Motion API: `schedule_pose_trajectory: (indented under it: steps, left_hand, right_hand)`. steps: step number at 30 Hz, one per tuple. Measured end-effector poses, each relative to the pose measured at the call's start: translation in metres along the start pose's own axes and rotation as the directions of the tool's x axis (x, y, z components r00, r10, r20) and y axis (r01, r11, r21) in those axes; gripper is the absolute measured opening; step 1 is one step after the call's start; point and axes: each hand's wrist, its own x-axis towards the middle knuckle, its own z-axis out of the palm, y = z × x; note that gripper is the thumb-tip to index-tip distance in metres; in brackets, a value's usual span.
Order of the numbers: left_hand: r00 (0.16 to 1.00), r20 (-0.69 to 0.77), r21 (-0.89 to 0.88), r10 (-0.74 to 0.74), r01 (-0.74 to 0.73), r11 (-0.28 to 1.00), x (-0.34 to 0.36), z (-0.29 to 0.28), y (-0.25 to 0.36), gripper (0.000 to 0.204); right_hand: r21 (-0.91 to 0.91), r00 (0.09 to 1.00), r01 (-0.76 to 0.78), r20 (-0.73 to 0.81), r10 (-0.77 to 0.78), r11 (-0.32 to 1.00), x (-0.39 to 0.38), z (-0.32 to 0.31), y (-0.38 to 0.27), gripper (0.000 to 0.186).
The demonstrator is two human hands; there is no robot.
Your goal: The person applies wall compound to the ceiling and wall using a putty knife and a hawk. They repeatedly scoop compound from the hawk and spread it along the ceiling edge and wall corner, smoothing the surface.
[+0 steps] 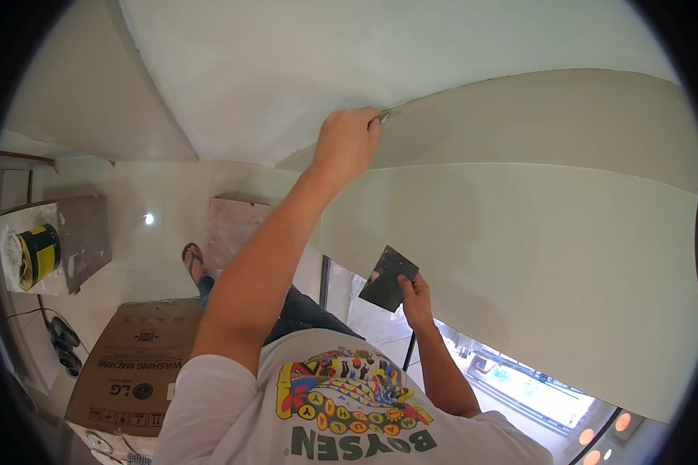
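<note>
My left hand (pixel 347 143) is raised in front of me, its fingers closed round a small tool with a thin metal blade (pixel 385 116). Most of that tool is hidden by the hand. The blade's tip lies at the seam between the white surface and the curved beige band (pixel 543 116). Lower and to the right, my right hand (pixel 416 301) grips a dark, flat, square plate (pixel 388 279) by its edge, thumb on the face. A pale patch shows near the plate's left corner. The plate is apart from the wall panel (pixel 512 256) behind it.
At lower left stands a brown cardboard appliance box (pixel 143 356). Farther left, an open dark-and-yellow can (pixel 39 256) sits on a stained block (pixel 85 236). A pinkish board (pixel 236 229) lies beyond my sandalled foot (pixel 195 262). A bright window (pixel 531 387) is at lower right.
</note>
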Motion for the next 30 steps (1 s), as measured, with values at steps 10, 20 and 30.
schedule_pose_trajectory:
  steps: [10, 20, 30]
  left_hand:
    - [1.000, 0.018, -0.145, 0.015, -0.012, 0.989, -0.004, -0.030, 0.034, 0.025]
    - [0.759, 0.201, -0.633, -0.619, 0.583, 0.509, -0.180, -0.056, -0.057, 0.028]
    - [0.885, -0.291, -0.346, -0.363, 0.257, 0.903, -0.234, -0.058, 0.027, 0.037]
  right_hand:
    - [0.102, 1.000, -0.012, -0.005, 0.013, 0.995, -0.005, 0.005, -0.013, 0.027]
    - [0.724, 0.975, -0.172, 0.223, 0.010, 0.668, -0.018, 0.036, -0.085, 0.034]
    - [0.780, 0.633, -0.394, 0.614, -0.472, 0.486, 0.002, 0.108, -0.191, 0.027]
